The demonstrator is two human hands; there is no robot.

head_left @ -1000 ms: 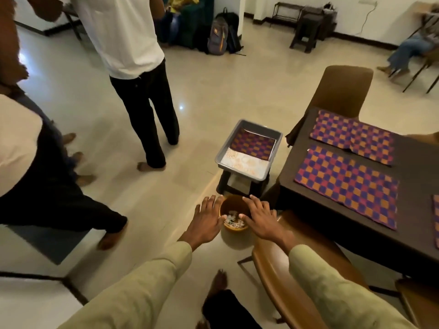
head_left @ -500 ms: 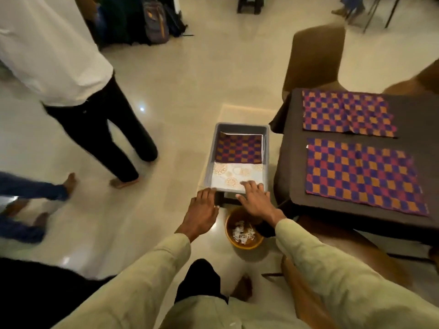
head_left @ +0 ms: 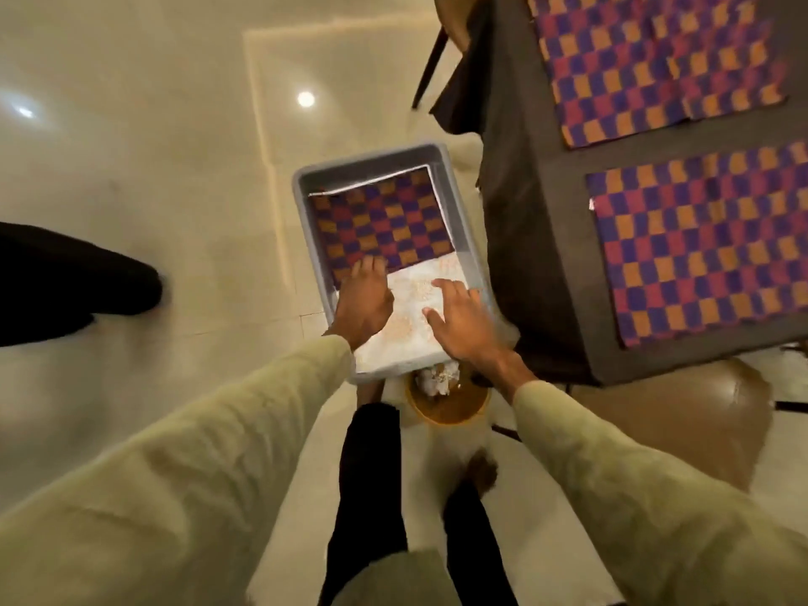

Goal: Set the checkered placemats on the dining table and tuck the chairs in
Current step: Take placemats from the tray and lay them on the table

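A grey tray (head_left: pixel 459 203) stands on the floor beside the dark dining table (head_left: pixel 564 264). Inside it lie a purple-and-orange checkered placemat (head_left: pixel 384 220) and a white patterned mat (head_left: pixel 411 325). My left hand (head_left: pixel 365 299) reaches into the tray, its fingertips touching the checkered placemat's near edge. My right hand (head_left: pixel 459 321) hovers flat over the white mat, fingers spread. Two checkered placemats (head_left: pixel 656 67) (head_left: pixel 708 242) lie on the table. A brown chair (head_left: pixel 682 417) stands pulled out at the table's near side, under my right arm.
An orange bowl (head_left: pixel 450 408) with white scraps sits on the floor just below the tray. Another chair (head_left: pixel 454 32) stands at the table's far corner. A person's dark trouser leg (head_left: pixel 74 277) is at the left. My own legs and bare foot (head_left: pixel 481 472) are below.
I have leaned forward over the tray. Both hands moved from the orange bowl up into the tray; the left now touches the checkered placemat, the right is over the white mat.
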